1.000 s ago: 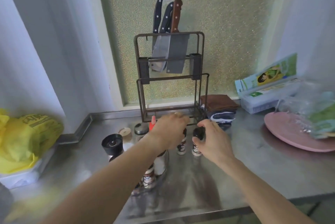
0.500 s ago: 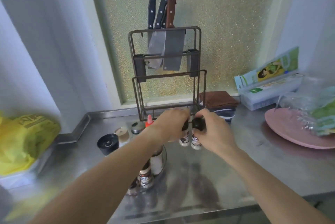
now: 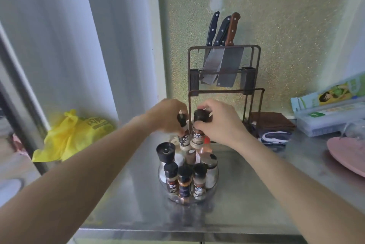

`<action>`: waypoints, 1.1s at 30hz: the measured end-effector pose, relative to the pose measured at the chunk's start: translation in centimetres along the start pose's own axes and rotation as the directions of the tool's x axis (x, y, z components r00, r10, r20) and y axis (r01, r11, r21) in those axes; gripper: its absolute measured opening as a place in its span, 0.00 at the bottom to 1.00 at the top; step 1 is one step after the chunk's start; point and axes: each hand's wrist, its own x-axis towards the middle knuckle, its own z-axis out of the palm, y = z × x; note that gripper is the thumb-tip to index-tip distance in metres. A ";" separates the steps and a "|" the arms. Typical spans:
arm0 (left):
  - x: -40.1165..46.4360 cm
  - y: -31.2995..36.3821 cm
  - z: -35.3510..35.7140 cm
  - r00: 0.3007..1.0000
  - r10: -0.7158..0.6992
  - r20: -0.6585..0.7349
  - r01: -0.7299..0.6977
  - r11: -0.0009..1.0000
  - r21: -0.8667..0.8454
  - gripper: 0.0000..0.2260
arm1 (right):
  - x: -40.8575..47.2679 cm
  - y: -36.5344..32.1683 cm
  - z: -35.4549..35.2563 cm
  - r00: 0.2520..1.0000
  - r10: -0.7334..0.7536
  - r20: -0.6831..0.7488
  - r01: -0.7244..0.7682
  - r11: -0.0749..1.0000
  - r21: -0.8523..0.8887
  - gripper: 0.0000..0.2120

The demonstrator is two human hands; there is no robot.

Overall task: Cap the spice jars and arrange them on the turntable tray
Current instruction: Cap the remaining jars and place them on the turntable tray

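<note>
A clear round turntable tray (image 3: 214, 187) stands on the steel counter and holds several black-capped spice jars (image 3: 199, 181). Above its back, my left hand (image 3: 167, 116) grips a small spice jar (image 3: 183, 137) by its black cap. Beside it, my right hand (image 3: 220, 120) holds a second spice jar (image 3: 198, 139) by its black cap. Both jars hang in the air, side by side, nearly touching. A black-topped grinder (image 3: 165, 152) and a glass shaker (image 3: 209, 166) stand in the tray too.
A knife rack (image 3: 224, 70) with cleavers stands against the wall right behind the hands. Folded cloths (image 3: 273, 127) lie to its right, with a pink plate (image 3: 347, 155) and boxes (image 3: 327, 113) further right. A yellow bag (image 3: 73, 135) sits at the left.
Both hands have lifted their jars off the counter and carried them left, over the tray. The camera has swung left and down.
</note>
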 end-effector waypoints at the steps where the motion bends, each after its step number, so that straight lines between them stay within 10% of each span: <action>1: 0.0 -0.3 0.7 1.000 -0.010 0.013 0.010 1.000 0.003 0.21 | 0.1 -0.1 0.9 1.000 -0.003 0.019 0.003 1.000 -0.023 0.19; 25: 1.1 -1.7 9.5 0.979 -0.098 0.181 0.090 0.995 0.051 0.21 | 0.5 3.4 8.7 0.936 0.104 0.336 0.061 0.893 -0.446 0.23; 33: -0.4 -2.8 7.1 0.987 -0.109 0.115 0.124 0.984 -0.132 0.21 | -0.9 4.3 5.3 0.975 0.086 0.203 -0.033 0.967 -0.252 0.13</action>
